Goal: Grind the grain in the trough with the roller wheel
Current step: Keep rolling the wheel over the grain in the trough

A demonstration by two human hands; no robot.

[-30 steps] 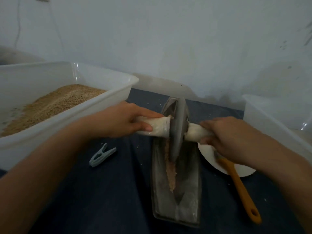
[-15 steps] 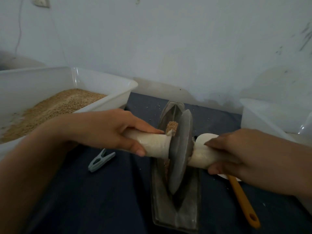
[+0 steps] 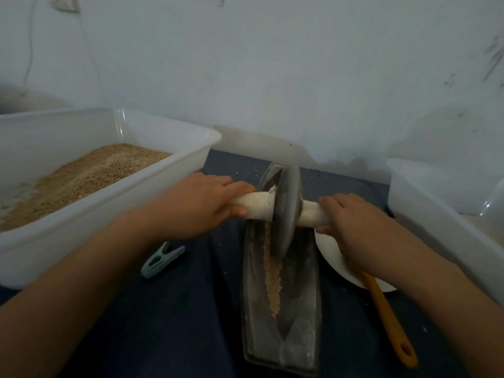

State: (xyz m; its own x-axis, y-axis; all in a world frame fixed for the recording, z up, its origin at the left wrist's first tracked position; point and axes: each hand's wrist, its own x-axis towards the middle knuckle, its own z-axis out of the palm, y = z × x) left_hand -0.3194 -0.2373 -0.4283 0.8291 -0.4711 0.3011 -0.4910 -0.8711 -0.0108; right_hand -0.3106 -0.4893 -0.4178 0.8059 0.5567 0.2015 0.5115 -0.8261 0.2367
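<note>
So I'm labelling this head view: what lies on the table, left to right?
Grain tub → clothespin → trough → yellow-handled tool → empty tub.

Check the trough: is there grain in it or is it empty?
Not empty: a strip of tan grain lies along the groove of the trough, nearer than the roller wheel.
</note>
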